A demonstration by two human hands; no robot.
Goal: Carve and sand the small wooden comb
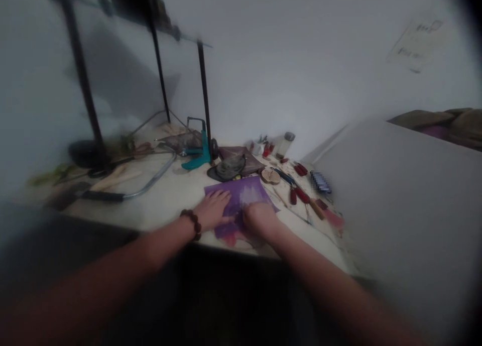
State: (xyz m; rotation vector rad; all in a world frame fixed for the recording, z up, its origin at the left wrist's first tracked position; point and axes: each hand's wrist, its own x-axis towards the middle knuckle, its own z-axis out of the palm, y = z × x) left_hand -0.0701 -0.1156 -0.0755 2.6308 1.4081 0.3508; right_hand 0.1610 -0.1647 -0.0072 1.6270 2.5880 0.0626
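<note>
A purple sheet (237, 191), perhaps sandpaper, lies near the table's front edge with a pale, dusty patch in its middle. My left hand (212, 209), a beaded bracelet at its wrist, rests flat on the sheet's left side with fingers stretched out. On the right side of the sheet, my right hand (259, 218) is closed and pressed down; whatever its fingers grip is hidden. A pink and red patch (235, 238) shows below the sheet at the table's edge.
Behind the sheet lie a dark oval object (228, 167) and a round wood slice (270, 175). Red-handled tools (301, 194) and a phone (321, 182) lie right. A hacksaw-like frame (154, 178), a teal tool (201, 155) and rack legs (205, 95) stand left.
</note>
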